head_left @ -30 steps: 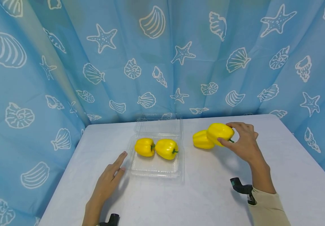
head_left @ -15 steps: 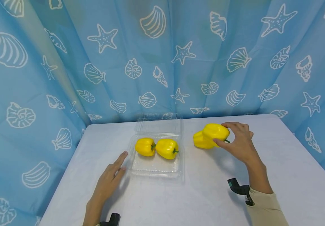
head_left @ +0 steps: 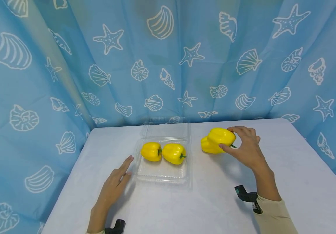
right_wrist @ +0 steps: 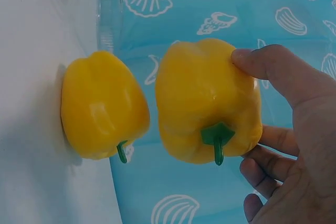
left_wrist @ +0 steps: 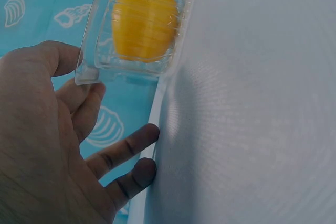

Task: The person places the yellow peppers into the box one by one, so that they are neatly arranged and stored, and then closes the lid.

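- The person's right hand (head_left: 247,148) pinches a shiny, yellow, bumpy bell pepper (head_left: 220,136) between thumb and fingers. It looks to be up off the white, cloth-covered table (head_left: 191,208).
- Say 12 o'clock is toward the blue cloth curtain with white shells and starfish (head_left: 156,65). The pinched pepper sits at about 10 o'clock from the right hand. Its long way runs from 10 to 4, green stem at the 4 end.
- The clear plastic box with its lid laid back (head_left: 162,172) is off at about 8 to 9 o'clock from that grip. I think this is what matters most for the next move.
- The left hand (head_left: 112,186) is nearer the box, at its 8 o'clock side. Its fingers reach out loosely by the rim; I can't tell if they touch it.
- Two more yellow peppers (head_left: 174,153) lie in the box, in its 12 o'clock half.
- Another loose yellow pepper (right_wrist: 102,108) rests on the table at 8 o'clock from the pinched one, with a thin gap between.
- I see no words on the peppers or box. The black wrist gadget (head_left: 245,194) has a pale mark too small to read.
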{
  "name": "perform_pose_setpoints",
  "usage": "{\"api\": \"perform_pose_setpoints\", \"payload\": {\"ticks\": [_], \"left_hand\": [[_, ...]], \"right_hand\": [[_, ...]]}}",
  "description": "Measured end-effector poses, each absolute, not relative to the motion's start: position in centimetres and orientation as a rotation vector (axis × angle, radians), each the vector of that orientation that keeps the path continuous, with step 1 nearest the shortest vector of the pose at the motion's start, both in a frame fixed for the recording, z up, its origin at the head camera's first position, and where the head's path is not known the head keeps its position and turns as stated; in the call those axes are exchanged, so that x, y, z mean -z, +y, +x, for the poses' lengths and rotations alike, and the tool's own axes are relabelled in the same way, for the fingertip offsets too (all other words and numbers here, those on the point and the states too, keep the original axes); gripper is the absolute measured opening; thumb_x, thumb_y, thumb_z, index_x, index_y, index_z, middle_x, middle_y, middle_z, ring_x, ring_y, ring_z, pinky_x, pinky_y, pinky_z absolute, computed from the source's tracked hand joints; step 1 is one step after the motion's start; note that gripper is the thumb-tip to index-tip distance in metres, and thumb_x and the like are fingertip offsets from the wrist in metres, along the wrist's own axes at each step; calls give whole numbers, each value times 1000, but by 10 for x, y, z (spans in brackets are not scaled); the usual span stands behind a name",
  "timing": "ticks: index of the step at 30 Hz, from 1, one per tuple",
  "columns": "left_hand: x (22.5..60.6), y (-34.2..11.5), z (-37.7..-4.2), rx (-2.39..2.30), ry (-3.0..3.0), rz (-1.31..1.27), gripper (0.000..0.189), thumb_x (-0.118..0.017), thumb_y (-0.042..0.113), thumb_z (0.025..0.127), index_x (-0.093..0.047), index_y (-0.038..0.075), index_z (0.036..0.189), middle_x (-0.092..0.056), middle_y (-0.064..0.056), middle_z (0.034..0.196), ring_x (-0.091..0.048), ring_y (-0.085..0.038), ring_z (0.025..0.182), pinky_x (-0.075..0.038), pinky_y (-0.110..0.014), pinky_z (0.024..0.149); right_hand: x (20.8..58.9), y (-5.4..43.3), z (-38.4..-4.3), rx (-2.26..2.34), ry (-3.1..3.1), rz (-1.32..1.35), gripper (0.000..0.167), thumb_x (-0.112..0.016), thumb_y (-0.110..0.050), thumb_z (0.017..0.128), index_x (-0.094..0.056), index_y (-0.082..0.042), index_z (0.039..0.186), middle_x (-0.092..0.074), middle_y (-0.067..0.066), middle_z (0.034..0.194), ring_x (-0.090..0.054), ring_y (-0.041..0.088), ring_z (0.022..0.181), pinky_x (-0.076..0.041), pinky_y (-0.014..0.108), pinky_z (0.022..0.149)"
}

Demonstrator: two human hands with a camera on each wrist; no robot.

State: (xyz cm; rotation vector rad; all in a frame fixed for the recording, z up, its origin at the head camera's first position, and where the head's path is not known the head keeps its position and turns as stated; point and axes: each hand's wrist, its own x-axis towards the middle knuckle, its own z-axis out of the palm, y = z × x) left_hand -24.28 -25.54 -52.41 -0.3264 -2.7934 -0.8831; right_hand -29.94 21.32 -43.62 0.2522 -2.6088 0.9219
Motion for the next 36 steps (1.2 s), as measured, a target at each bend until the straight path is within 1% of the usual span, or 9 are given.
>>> {"api": "perform_pose_setpoints", "payload": {"ticks": [7,12,15,21,28,36], "left_hand": [[524,-255,-243,865,-2794,-328,54,-50,34,106,-35,29,157,-34,7,159,-57,-27,116,-46,-54,97],[523,-253,-241,861,-2785,-321,53,-51,32,106,-36,27,157,-35,6,159,-57,-26,113,-47,-54,96],[522,-252,-242,854,-2794,-311,53,-50,33,106,-36,28,157,-35,7,159,-57,-25,111,-47,-53,95],[520,-252,-240,852,-2824,-281,54,-49,35,106,-33,32,157,-34,7,159,-57,-25,114,-46,-54,98],[520,-253,-240,854,-2822,-279,54,-49,34,106,-34,31,157,-34,7,159,-56,-26,116,-46,-55,98],[523,-252,-242,857,-2809,-284,53,-49,34,106,-35,30,157,-35,7,159,-57,-26,114,-47,-55,96]], "right_hand": [[437,210,-300,-930,-2601,274,64,-82,-37,82,-58,-6,132,-50,19,138,-31,39,125,-21,61,92],[438,207,-300,-931,-2599,278,64,-83,-37,81,-59,-7,132,-50,18,138,-32,38,124,-22,59,90],[438,205,-300,-935,-2590,280,64,-83,-36,81,-59,-7,132,-50,18,138,-32,38,124,-22,59,91],[438,200,-299,-958,-2569,323,63,-83,-35,81,-59,-6,131,-51,19,137,-33,38,124,-22,60,91],[438,194,-299,-971,-2559,346,61,-83,-34,81,-60,-6,130,-52,18,136,-33,39,124,-22,60,90],[438,189,-299,-966,-2552,361,63,-83,-35,80,-60,-6,131,-51,17,137,-33,38,124,-22,60,91]]}}
